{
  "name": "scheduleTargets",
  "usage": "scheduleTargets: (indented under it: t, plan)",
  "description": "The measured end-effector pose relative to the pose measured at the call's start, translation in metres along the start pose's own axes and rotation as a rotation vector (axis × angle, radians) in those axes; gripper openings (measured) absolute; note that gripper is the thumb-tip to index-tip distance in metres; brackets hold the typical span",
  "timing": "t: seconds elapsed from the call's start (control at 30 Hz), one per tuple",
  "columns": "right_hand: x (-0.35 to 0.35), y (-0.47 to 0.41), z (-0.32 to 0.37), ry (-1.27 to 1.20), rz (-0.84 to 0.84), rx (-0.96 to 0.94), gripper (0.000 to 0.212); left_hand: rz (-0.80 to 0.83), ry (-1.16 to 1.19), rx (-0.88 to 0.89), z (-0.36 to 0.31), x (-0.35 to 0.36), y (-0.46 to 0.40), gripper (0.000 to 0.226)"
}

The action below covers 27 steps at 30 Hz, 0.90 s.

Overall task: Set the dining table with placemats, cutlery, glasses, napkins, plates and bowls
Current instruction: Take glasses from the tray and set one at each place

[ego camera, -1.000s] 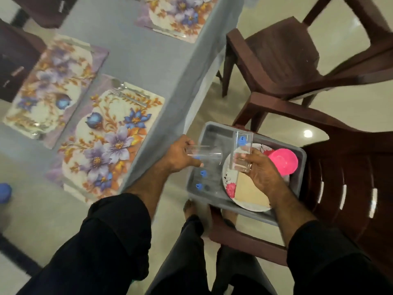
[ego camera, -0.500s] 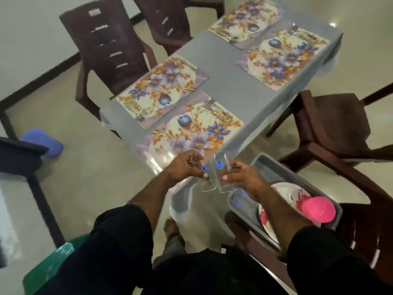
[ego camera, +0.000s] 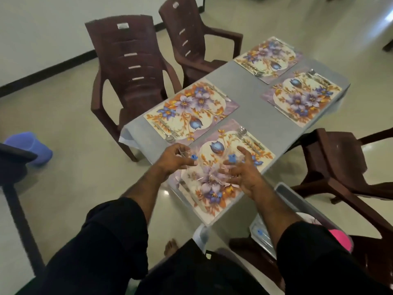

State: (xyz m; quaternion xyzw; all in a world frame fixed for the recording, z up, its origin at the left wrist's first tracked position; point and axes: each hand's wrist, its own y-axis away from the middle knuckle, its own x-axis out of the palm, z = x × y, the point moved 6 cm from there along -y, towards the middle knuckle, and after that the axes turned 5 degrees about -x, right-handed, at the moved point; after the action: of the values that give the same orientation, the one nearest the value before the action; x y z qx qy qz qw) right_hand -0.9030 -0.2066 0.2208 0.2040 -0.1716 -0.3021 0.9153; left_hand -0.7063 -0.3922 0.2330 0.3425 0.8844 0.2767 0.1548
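My left hand (ego camera: pixel 175 159) grips a clear glass (ego camera: pixel 191 161) with a blue sticker. A second clear glass (ego camera: pixel 225 167), also with a blue sticker, is held in my right hand (ego camera: pixel 244 173). Both glasses hang above the near floral placemat (ego camera: pixel 214 188) on the grey table (ego camera: pixel 251 107). A fork and spoon (ego camera: pixel 244 135) lie along that mat's far edge. Three more floral placemats with cutlery lie further along the table, the nearest of them (ego camera: pixel 189 111) to the left.
A grey tub (ego camera: pixel 297 201) with a plate and a pink bowl (ego camera: pixel 342 239) sits on a brown chair at my right. Brown plastic chairs (ego camera: pixel 129 67) stand round the table. A blue bucket (ego camera: pixel 32 145) lies on the floor at left.
Both hands have carried the glasses from the tub at the table's edge up over the near placemat. The view has swung towards the table.
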Motion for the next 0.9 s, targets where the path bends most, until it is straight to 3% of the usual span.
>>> scheduleTargets:
  t: [0.2, 0.3, 0.4, 0.57, 0.7, 0.9]
  plan:
    - [-0.018, -0.048, 0.035, 0.040, -0.157, -0.018, 0.029, -0.022, -0.017, -0.024, -0.018, 0.016, -0.039, 0.060]
    - [-0.029, -0.083, 0.057, 0.188, -0.194, -0.086, 0.045, -0.052, -0.052, -0.036, -0.030, 0.018, -0.054, 0.062]
    - [-0.037, -0.129, 0.089, 0.358, -0.161, -0.162, 0.042, -0.105, -0.040, -0.036, -0.048, 0.016, -0.069, 0.063]
    - [-0.033, -0.183, 0.145, 0.726, -0.036, -0.261, 0.094, -0.183, -0.048, -0.051, -0.071, 0.017, -0.079, 0.065]
    - [-0.018, -0.217, 0.168, 1.081, 0.157, -0.313, 0.080, -0.200, -0.046, -0.040, -0.082, 0.017, -0.082, 0.064]
    - [-0.008, -0.242, 0.171, 1.407, 0.354, -0.337, 0.082, -0.219, -0.033, -0.041, -0.089, 0.017, -0.094, 0.064]
